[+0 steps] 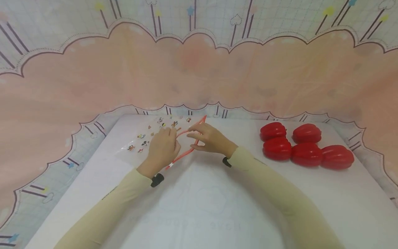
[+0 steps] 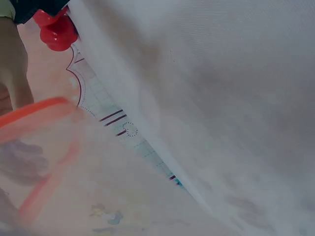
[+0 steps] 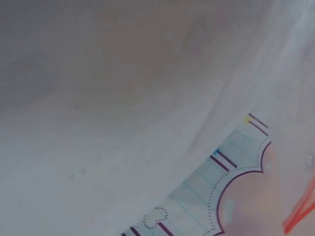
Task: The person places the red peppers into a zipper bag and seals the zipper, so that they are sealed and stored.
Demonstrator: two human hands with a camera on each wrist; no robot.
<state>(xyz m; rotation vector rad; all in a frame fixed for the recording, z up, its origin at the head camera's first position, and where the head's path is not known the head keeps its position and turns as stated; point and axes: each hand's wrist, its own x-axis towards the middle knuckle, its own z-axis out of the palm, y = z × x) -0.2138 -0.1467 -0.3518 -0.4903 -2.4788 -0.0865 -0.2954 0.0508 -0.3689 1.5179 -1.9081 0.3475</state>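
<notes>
A clear plastic bag with an orange-red rim and small cartoon figures lies toward the back left of the table. Its orange rim stands spread into a wide loop on the right side. With curled fingers, my left hand grips the bag by the rim; its fingertips are hidden. My right hand is at the loop, fingers extended and apart, touching the rim. The left wrist view shows the orange rim up close beside part of the right hand.
Several shiny red pepper-shaped objects sit in two rows on the right of the white table. Behind the table hangs a peach cloth with a scalloped print. Both wrists wear dark bands.
</notes>
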